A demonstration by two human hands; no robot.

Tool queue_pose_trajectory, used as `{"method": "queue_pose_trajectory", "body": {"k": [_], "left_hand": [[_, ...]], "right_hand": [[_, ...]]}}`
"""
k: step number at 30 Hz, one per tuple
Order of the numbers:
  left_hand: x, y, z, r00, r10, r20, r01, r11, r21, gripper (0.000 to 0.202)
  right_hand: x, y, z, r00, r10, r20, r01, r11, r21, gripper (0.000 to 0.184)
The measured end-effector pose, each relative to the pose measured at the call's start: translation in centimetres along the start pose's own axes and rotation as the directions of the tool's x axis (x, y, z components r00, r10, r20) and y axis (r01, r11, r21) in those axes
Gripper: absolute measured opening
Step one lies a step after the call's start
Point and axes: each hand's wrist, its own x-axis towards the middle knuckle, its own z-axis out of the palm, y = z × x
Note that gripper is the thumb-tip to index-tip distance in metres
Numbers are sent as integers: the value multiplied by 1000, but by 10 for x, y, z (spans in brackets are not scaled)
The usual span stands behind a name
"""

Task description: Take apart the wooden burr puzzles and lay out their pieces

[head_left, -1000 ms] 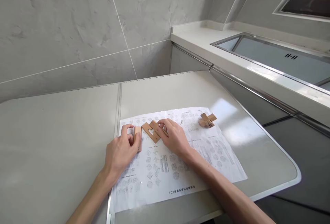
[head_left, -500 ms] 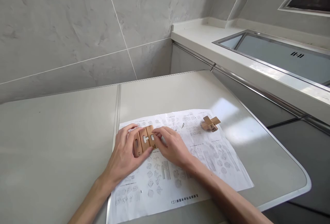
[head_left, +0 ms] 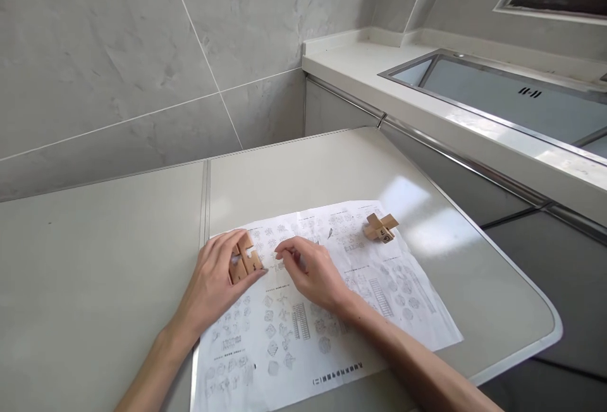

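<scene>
My left hand [head_left: 215, 279] is closed round a stack of flat wooden puzzle pieces [head_left: 244, 261], holding them together over the upper left part of a printed instruction sheet [head_left: 332, 311]. My right hand [head_left: 310, 268] rests on the sheet just right of the pieces, its fingers curled and its fingertips a short way from them; nothing shows in it. A small assembled wooden cross piece [head_left: 380, 227] lies on the sheet's upper right part, apart from both hands.
The sheet lies on a light grey table [head_left: 104, 235] with a seam running down it near my left hand. The table's rounded edge is at the right. Beyond stands a counter with a steel sink [head_left: 497, 93]. Tiled walls rise behind.
The loose wooden pieces were pushed together by both hands; now my left hand alone grips them in a bundle. My right hand has let go and drawn slightly right.
</scene>
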Motion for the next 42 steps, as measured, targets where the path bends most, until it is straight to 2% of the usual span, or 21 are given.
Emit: {"method": "queue_pose_trajectory", "body": {"k": [4,7,10,12,14,16,19,22,26,31,36,42], "left_hand": [[1,-8,-2,997,-64,-54,64,998,-1,76],[-2,-4,-3,993,16,-120,-17,1000,-6,70],[-9,9,-4,974,166,-155,-178,981,-74,50],[-16,21,-2,955,262,-139,-282,949,-144,35],[-23,33,3,928,363,-80,-372,906,-204,29],[-30,43,10,879,477,-18,-470,858,-207,26],[-34,50,21,847,530,-40,-529,833,-161,14],[-34,50,26,858,510,-64,-513,845,-147,12],[-32,50,27,874,484,-38,-484,862,-148,11],[-32,51,26,879,476,-13,-472,868,-154,11],[-32,50,28,887,461,2,-455,877,-155,12],[-32,50,28,900,434,27,-424,890,-170,13]], "right_hand": [[4,0,-1,997,72,-37,-66,987,145,17],[8,-2,-5,987,155,-33,-134,927,351,11],[14,-2,-10,965,261,16,-225,799,557,12],[16,0,-15,952,304,45,-254,692,676,20],[17,2,-21,949,313,32,-220,585,780,37],[17,3,-28,944,328,-23,-150,493,857,55],[15,6,-40,910,407,-81,-78,361,929,65],[15,10,-49,878,465,-113,-11,256,967,64],[17,18,-54,849,509,-143,61,175,983,61],[18,23,-55,850,516,-108,78,79,994,63],[18,27,-56,862,499,-86,85,25,996,62],[18,32,-59,870,479,-113,113,29,993,58]]}}
